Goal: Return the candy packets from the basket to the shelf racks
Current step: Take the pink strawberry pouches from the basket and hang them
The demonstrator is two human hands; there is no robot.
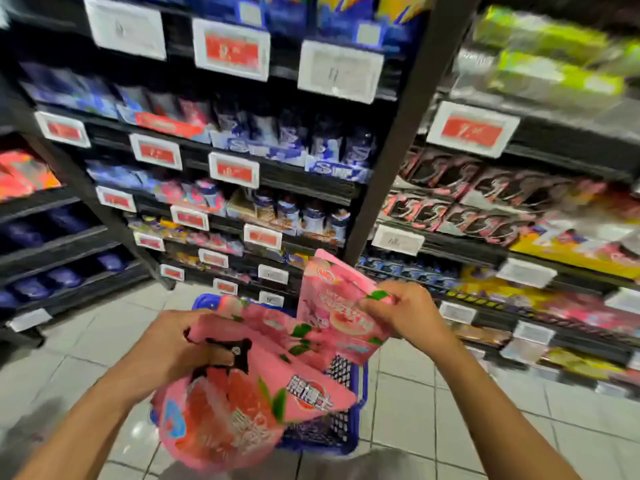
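The left hand (180,344) held a bunch of pink plastic candy packets (242,386) printed with peach pictures, its fingers curled round their upper ends near the black hanging tabs. The packets fanned out below and to the right of that hand and hung over the blue plastic mesh basket (341,410), covering most of its opening; how many packets were in the bunch I could not tell. The right hand (405,313) pinched one more pink peach candy packet (337,306) by its right edge, thumb and fingers closed on it. This single packet stood almost upright, a little tilted, above the far side of the basket and in front of the lower shelf racks, and its lower left corner overlapped the bunch from the left hand.

The basket stood on the pale tiled floor (450,427) just before the dark metal shelf racks (408,140). The racks carried rows of blurred blue, purple and pink sweet packs, and white price tags with red fields (231,50) were fixed along the shelf edges. On the right section lay black and pink flat boxes (485,188) and, higher, green packs (554,64), all blurred
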